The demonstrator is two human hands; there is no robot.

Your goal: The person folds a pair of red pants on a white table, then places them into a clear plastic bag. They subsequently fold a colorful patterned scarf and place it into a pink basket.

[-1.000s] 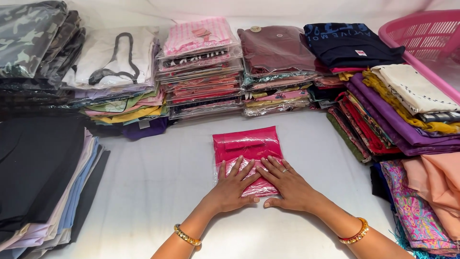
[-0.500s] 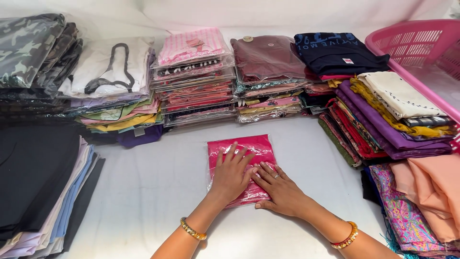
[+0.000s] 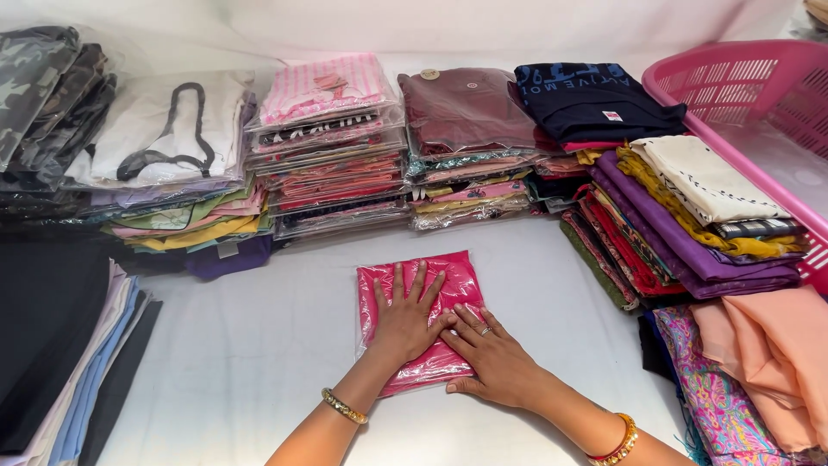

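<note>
A pink folded garment in a clear plastic bag (image 3: 448,280) lies flat on the white surface in front of me. My left hand (image 3: 405,318) presses on its middle with fingers spread flat. My right hand (image 3: 493,362) lies flat over the packet's lower right corner, fingertips touching the left hand. Both wrists wear gold bangles; the right also has a red one.
Stacks of bagged folded clothes (image 3: 332,147) line the back. A maroon stack (image 3: 466,138) and a navy one (image 3: 595,103) stand beside them. Loose folded fabrics (image 3: 690,224) pile at the right, next to a pink plastic basket (image 3: 759,95). Dark and pastel stacks (image 3: 60,345) fill the left.
Both hands have slid over the pink packet, the left hand moving up onto its middle and the right settling at its lower right corner. The view has shifted slightly.
</note>
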